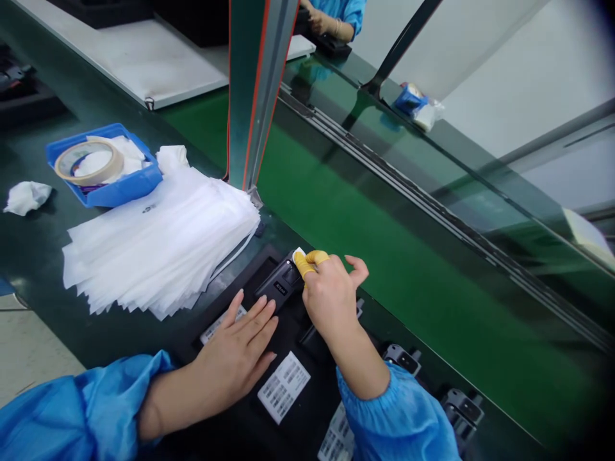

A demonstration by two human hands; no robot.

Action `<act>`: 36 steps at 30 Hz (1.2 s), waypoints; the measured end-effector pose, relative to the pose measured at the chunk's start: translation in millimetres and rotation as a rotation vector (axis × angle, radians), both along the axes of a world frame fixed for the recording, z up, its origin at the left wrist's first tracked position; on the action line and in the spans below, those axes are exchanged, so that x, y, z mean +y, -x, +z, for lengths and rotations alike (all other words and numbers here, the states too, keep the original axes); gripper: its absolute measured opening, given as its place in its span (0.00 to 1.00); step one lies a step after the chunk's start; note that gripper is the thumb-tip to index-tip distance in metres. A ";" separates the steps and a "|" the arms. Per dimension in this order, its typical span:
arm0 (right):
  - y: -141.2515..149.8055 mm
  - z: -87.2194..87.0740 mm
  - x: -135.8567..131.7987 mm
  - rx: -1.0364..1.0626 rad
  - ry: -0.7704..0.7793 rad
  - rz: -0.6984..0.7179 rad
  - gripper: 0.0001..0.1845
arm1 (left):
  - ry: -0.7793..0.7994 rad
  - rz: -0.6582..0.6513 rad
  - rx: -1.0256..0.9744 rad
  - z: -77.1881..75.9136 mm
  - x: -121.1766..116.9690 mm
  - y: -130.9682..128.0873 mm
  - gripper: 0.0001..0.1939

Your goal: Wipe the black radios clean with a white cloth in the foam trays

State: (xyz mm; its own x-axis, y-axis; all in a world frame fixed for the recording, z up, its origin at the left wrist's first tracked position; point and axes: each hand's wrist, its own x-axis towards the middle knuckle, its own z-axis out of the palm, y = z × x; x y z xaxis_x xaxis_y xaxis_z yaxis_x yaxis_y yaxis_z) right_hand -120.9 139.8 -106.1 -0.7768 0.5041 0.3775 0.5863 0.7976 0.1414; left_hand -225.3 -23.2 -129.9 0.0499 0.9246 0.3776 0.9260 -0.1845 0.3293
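A black handheld device (277, 286) with a small lettered label lies in a black foam tray (262, 261). My left hand (235, 355) is flat with fingers stretched out, its fingertips at the near side of the device. Yellow finger covers sit on two fingers of my right hand (329, 291). Those fingers pinch a small white wipe (298, 253) against the far end of the device; most of the wipe is hidden. White barcode label sheets (284, 387) lie on the tray below my hands.
Left of the tray, a fanned stack of white sheets or bags (158, 237) lies by a blue bin (129, 186) holding a tape roll (89, 161). More grey devices (461, 410) line the right. A metal post (262, 96) rises beside the green conveyor belt (384, 301). Another person's hand (319, 22) shows beyond.
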 end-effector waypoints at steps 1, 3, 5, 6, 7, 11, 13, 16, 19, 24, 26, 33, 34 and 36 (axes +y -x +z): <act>-0.8 0.2 -0.2 -0.004 0.000 0.025 0.15 | 0.002 -0.003 0.004 -0.2 -0.1 0.4 0.17; -4.9 1.1 -1.2 0.001 -0.010 0.073 0.15 | 0.009 -0.008 0.009 -1.0 -0.2 0.9 0.17; -11.7 1.8 -2.8 0.007 -0.023 0.092 0.16 | 0.022 -0.008 0.003 -2.1 -0.3 1.1 0.17; -15.9 1.7 -3.7 0.006 -0.027 0.087 0.16 | 0.027 -0.009 -0.005 -2.7 -0.4 1.0 0.17; -20.6 1.3 -4.3 -0.001 -0.029 0.076 0.16 | 0.031 -0.011 -0.015 -3.3 -0.5 0.8 0.17; -39.6 -2.2 -3.3 -0.029 -0.080 0.002 0.15 | 0.029 -0.005 -0.045 -4.4 -0.5 -0.7 0.17; -44.3 -3.0 -1.4 -0.002 -0.136 -0.043 0.14 | 0.018 0.001 -0.051 -4.3 -0.4 -1.2 0.17; -38.3 -1.9 0.2 0.023 -0.156 -0.062 0.13 | 0.013 -0.002 -0.051 -4.0 -0.4 -1.3 0.17; -20.2 0.0 0.1 0.011 -0.121 -0.023 0.14 | 0.017 0.005 -0.035 -4.0 -0.3 -0.8 0.17; 0.3 1.5 0.2 -0.009 -0.111 -0.034 0.15 | 0.030 0.002 -0.027 -3.0 0.1 -0.1 0.16; -1.5 2.4 -1.1 -0.027 -0.119 -0.041 0.15 | 0.026 0.004 -0.031 -2.8 0.3 -0.2 0.16; -13.3 3.2 -8.7 -0.020 -0.150 -0.039 0.17 | 0.027 0.004 -0.055 -5.6 -0.3 -1.5 0.17; -11.5 2.4 -8.7 -0.016 -0.152 -0.038 0.17 | 0.028 0.003 -0.057 -5.9 -0.4 -1.6 0.17; -5.3 0.8 -7.6 -0.008 -0.153 -0.032 0.16 | 0.029 0.001 -0.060 -5.9 -0.3 -1.6 0.16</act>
